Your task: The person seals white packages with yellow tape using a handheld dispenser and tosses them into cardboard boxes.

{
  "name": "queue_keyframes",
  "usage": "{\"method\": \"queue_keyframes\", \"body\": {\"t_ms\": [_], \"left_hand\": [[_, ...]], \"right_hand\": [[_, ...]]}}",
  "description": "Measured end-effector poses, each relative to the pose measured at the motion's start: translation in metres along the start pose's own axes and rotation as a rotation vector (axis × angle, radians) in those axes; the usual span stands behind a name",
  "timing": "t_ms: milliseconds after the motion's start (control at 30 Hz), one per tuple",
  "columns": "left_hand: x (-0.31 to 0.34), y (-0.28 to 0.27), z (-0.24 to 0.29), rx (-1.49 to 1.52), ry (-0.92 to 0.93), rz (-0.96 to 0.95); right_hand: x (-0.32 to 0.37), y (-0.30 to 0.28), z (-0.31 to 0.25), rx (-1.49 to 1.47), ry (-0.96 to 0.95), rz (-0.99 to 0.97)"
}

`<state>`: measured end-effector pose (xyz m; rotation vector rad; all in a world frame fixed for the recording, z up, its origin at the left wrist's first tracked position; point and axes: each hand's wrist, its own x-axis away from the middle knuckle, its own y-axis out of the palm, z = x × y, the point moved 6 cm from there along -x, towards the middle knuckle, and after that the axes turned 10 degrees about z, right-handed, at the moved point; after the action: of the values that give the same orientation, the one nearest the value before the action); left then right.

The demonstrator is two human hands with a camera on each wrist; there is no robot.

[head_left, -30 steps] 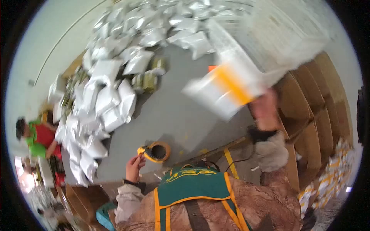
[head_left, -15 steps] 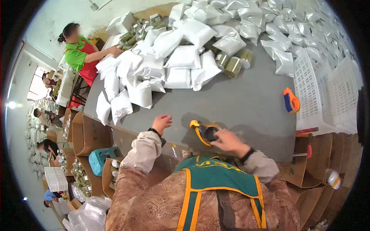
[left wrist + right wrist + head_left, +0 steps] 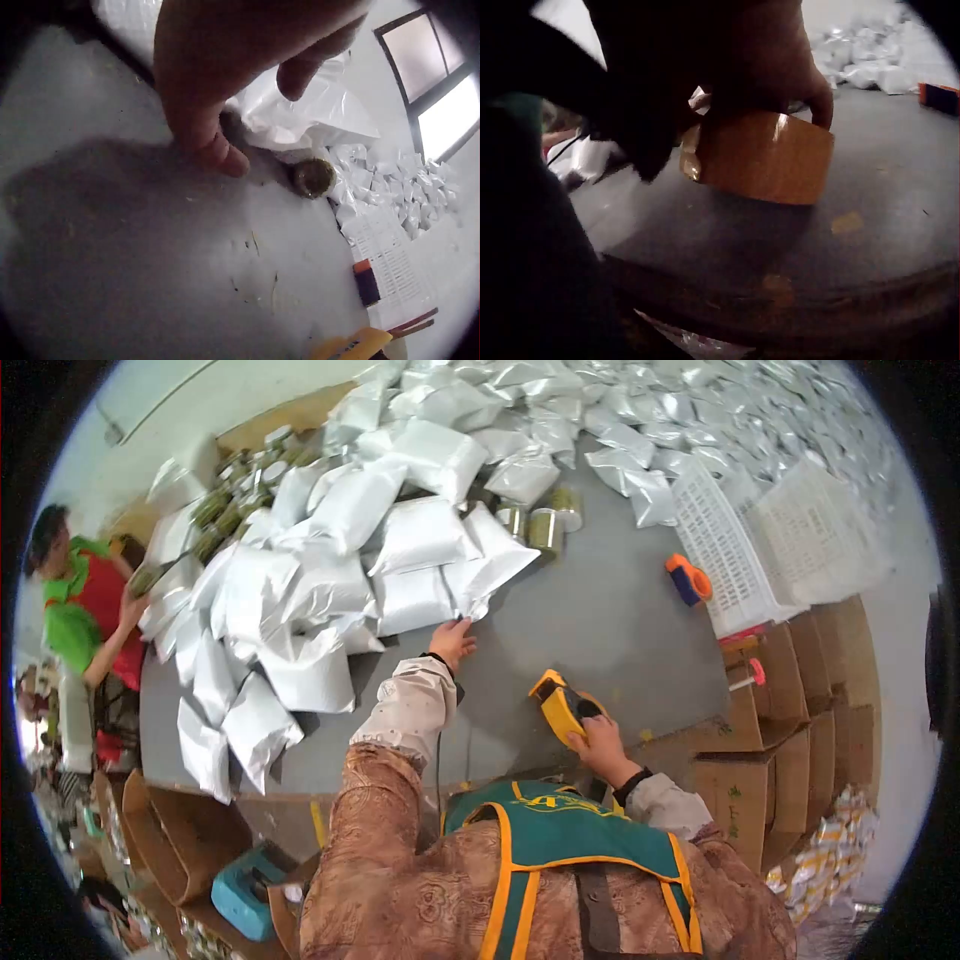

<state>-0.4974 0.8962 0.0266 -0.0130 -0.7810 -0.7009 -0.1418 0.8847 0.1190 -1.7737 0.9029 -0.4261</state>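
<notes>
downward head and close wrist views share the tabletop (image 3: 620, 615)

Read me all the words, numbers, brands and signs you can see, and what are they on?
No word or number is clear enough to quote.
Green apron: yellow lettering, too blurred to read.
Cardboard box: green marks, too small to read.
Yellow tape dispenser: dark marks, too blurred to read.
</notes>
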Motion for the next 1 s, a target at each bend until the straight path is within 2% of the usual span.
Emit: {"method": "queue_keyframes", "body": {"t_ms": [67, 133, 233, 300, 367, 433, 467, 533, 567, 600, 633, 700, 800, 900, 1000], "left_hand": [[-0.03, 0.012, -0.012, 0.095, -0.058, -0.028], [-0.046, 0.014, -0.018, 0.169, -0.091, -0.008], [-0.044, 0.011, -0.026, 0.181, 0.01, -0.058], [0.004, 0.015, -0.033, -0.003, 0.125, 0.055], [0.057, 0.012, -0.063, -0.174, 0.147, 0.104], [0.095, -0.001, -0.117, -0.403, 0.073, 0.127], [0.115, -0.002, -0.146, -0.35, 0.038, 0.113], [0.164, 0.022, -0.177, -0.366, -0.037, -0.073], [0.188, 0.043, -0.176, -0.494, -0.035, -0.185], [0.189, 0.052, -0.185, -0.775, 0.189, -0.309], [0.197, 0.064, -0.195, -0.772, 0.122, -0.488], [0.22, 0.076, -0.175, -0.941, 0.103, -0.499], [0.241, 0.089, -0.15, 0.035, -0.247, -0.304], [0.247, 0.106, -0.133, -0.027, -0.195, -0.324], [0.246, 0.105, -0.127, 0.09, -0.268, -0.291]], "right_hand": [[0.012, -0.009, 0.021, -0.041, 0.199, -0.006], [0.031, -0.019, 0.042, -0.26, 0.408, 0.025], [0.055, -0.034, 0.065, -0.675, 0.648, -0.007], [0.064, -0.052, 0.069, -0.908, 0.731, 0.009], [0.072, -0.062, 0.089, -1.075, 0.761, 0.064], [0.068, -0.08, 0.092, -1.208, 0.756, 0.066], [0.068, -0.086, 0.095, -1.254, 0.774, 0.087], [0.067, -0.095, 0.106, -1.197, 0.744, 0.055], [0.062, -0.1, 0.105, -1.17, 0.725, 0.032], [0.058, -0.105, 0.103, -1.198, 0.75, 0.019], [0.056, -0.106, 0.104, -1.176, 0.746, -0.053], [0.053, -0.106, 0.109, -1.122, 0.729, -0.184], [0.052, -0.104, 0.101, -1.092, 0.615, -0.325], [0.054, -0.102, 0.082, -1.071, 0.537, -0.431], [0.059, -0.099, 0.073, -1.023, 0.439, -0.477]]}}
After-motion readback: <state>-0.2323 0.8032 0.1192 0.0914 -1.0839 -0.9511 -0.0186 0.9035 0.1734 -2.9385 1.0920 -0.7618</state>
